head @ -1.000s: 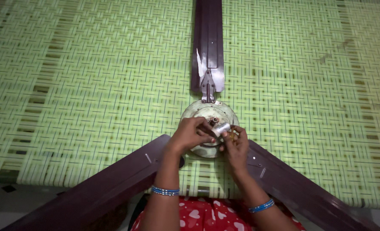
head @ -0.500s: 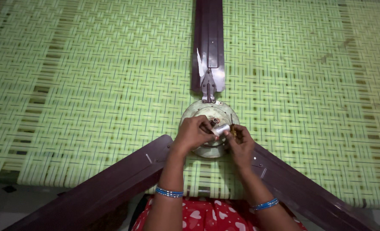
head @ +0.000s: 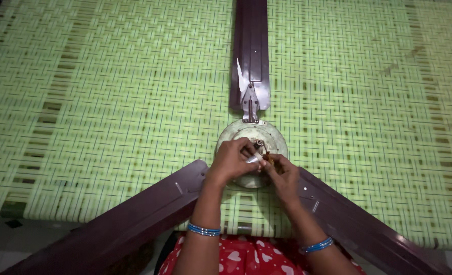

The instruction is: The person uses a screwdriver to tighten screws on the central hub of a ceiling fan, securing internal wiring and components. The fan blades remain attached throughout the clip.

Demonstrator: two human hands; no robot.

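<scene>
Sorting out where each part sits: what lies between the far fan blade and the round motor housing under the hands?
In the head view, a grey metal bracket bridges the far blade and the pale round motor housing, touching both.

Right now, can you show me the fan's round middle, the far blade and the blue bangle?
Hub (head: pixel 274 133), head view: bare cream rim.
Far blade (head: pixel 251 40), head view: middle of maroon face.
Left bangle (head: pixel 204 230), head view: beaded band on wrist.
</scene>
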